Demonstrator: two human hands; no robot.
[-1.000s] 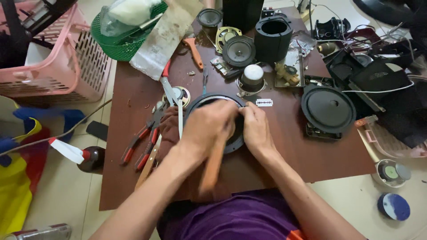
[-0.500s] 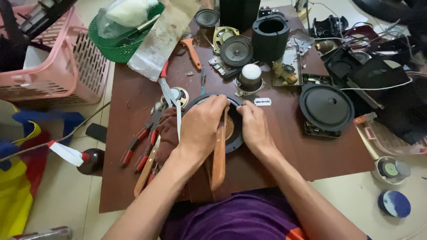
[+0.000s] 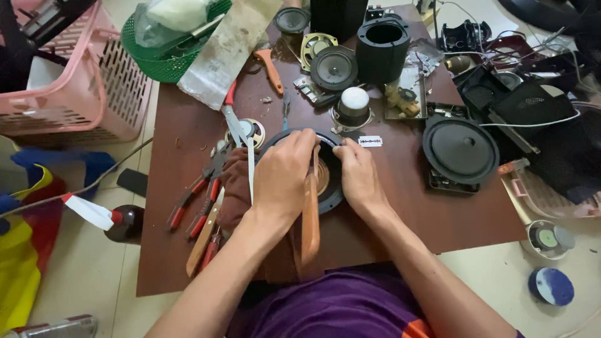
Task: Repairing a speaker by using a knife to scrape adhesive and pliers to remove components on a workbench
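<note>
Head view: both hands rest on a round black speaker (image 3: 330, 188) lying face up on the brown table (image 3: 400, 231), near its front edge. The left hand (image 3: 283, 178) is closed around a tool with a long orange-brown handle (image 3: 310, 219) that runs back toward the person; its tip is hidden at the speaker's rim, so I cannot tell what it touches. The right hand (image 3: 358, 178) lies half-curled on the speaker's right rim, pressing it flat and gripping nothing else.

The speaker looks partly stripped: its tan inner ring (image 3: 322, 177) is bare where a cone would sit, while the outer ring is still in place. How much is left to come off cannot be told.

Just right of the speaker lies a razor blade (image 3: 370, 142); farther right, a bigger black speaker (image 3: 460, 150). Left of it sit a brown rag (image 3: 236, 191), scissors (image 3: 235, 119) and red-handled pliers (image 3: 191, 200). Behind it stand small speakers (image 3: 333, 67) and a black tube (image 3: 382, 47). Far left, a pink basket (image 3: 94, 94) stands beside the table on a pale tiled floor (image 3: 81, 275).
</note>
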